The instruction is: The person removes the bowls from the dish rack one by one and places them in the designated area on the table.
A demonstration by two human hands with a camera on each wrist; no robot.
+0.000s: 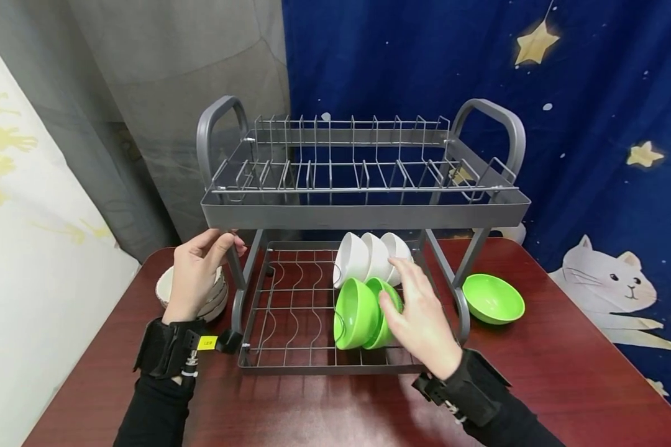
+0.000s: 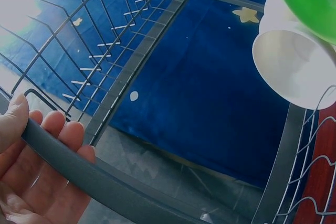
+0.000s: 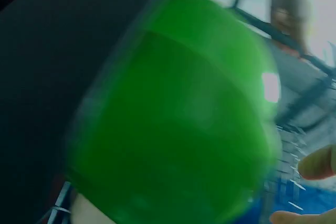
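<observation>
The grey two-tier dish rack (image 1: 366, 217) stands on the table. My left hand (image 1: 192, 273) grips its left post (image 2: 136, 198), thumb on one side and fingers curled round the other. On the lower tier, two green bowls (image 1: 353, 313) stand tilted on edge, one behind the other. Several white bowls (image 1: 351, 261) lean in a row behind them. My right hand (image 1: 422, 320) is at the right side of the green bowls, its fingers extended. In the right wrist view, blurred green bowls (image 3: 178, 114) fill the middle, with fingertips (image 3: 320, 163) apart from them.
A separate green bowl (image 1: 493, 299) sits on the table (image 1: 542, 347) right of the rack. Left of the rack, partly behind my left hand, is a stack of white-rimmed bowls (image 1: 164, 285). A blue curtain (image 1: 369, 56) hangs behind.
</observation>
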